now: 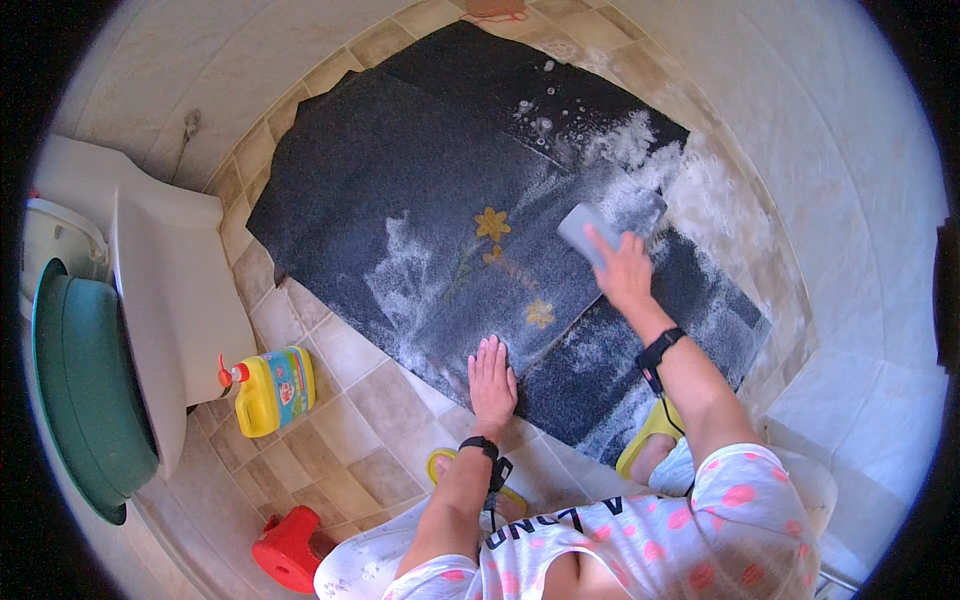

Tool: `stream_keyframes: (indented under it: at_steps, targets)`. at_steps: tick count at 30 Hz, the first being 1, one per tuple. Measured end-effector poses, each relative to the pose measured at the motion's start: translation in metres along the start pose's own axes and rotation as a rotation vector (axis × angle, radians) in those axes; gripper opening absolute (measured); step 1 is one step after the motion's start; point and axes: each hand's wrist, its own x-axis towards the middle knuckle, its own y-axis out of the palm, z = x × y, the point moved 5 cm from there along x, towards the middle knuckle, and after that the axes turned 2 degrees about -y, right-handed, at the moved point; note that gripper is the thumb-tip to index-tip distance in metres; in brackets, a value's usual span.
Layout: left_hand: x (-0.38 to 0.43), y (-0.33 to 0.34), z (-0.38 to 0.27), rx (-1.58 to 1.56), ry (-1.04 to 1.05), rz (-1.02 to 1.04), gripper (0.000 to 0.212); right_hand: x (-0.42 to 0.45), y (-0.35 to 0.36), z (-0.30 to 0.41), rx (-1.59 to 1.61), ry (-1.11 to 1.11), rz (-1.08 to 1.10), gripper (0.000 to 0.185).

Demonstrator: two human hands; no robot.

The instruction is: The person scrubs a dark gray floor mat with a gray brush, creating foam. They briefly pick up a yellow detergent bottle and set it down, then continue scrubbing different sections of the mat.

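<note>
Soapy foam streaks a dark grey mat (375, 165) with yellow flower motifs, spread over the tiled floor in front of me. My right hand (627, 271) grips a light grey scrubbing brush (586, 231), blurred, against the foamy right part of the mat. Its underside is hidden. At the mat's near edge, my left hand (492, 381) lies flat with nothing in it, the fingers straight and close to each other. White foam (709, 199) also covers the tiles beyond the mat's right edge.
A yellow detergent jug (276, 391) with a red pump top stands left of the mat. Behind it are a white toilet (157, 277) and a teal basin (97, 390). A red plastic stool (288, 549) sits at lower left. Pale walls (817, 112) enclose the floor.
</note>
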Motion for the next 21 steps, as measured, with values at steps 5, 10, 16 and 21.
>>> stream_keyframes:
  at_steps: [5, 10, 16, 21]
  targets:
    - [0.002, -0.005, 0.002, 0.034, -0.144, -0.027, 0.063, -0.028, 0.012, 0.063, 0.144, 0.25, -0.118, 0.074]
    - [0.003, -0.003, 0.004, 0.036, -0.209, -0.038, 0.068, -0.104, 0.033, 0.156, 0.239, -0.166, 0.203, 0.066]
    - [0.0, -0.001, 0.007, 0.059, -0.172, -0.046, 0.068, -0.031, 0.005, 0.0, 0.062, -0.078, 0.01, 0.059]
    - [0.002, 0.001, 0.006, 0.093, -0.182, -0.024, 0.068, 0.014, 0.0, -0.07, 0.08, 0.463, -0.184, 0.063]
